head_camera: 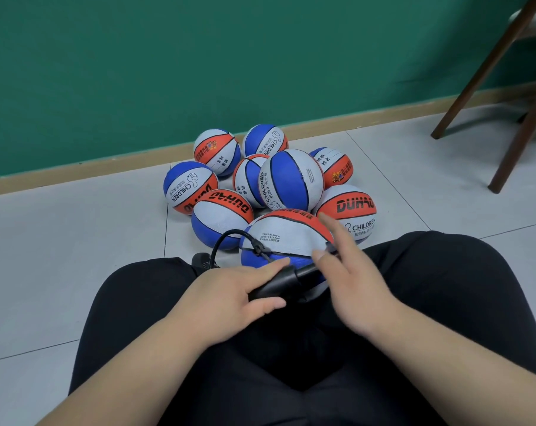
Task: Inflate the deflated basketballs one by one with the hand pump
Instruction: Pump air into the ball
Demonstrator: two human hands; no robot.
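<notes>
A red, white and blue basketball (286, 238) sits between my knees. A black hose (226, 238) curves from the floor to a needle fitting (259, 249) stuck in the ball's seam. My left hand (230, 295) grips the black hand pump (286, 282), which lies across the ball's near side. My right hand (349, 278) hovers just right of the pump's far end with fingers spread, holding nothing; it is slightly blurred.
Several more red, white and blue basketballs (291, 179) are heaped on the tiled floor against a green wall (230, 56). Brown chair legs (482, 84) stand at the right. My black-trousered legs (414, 333) fill the foreground.
</notes>
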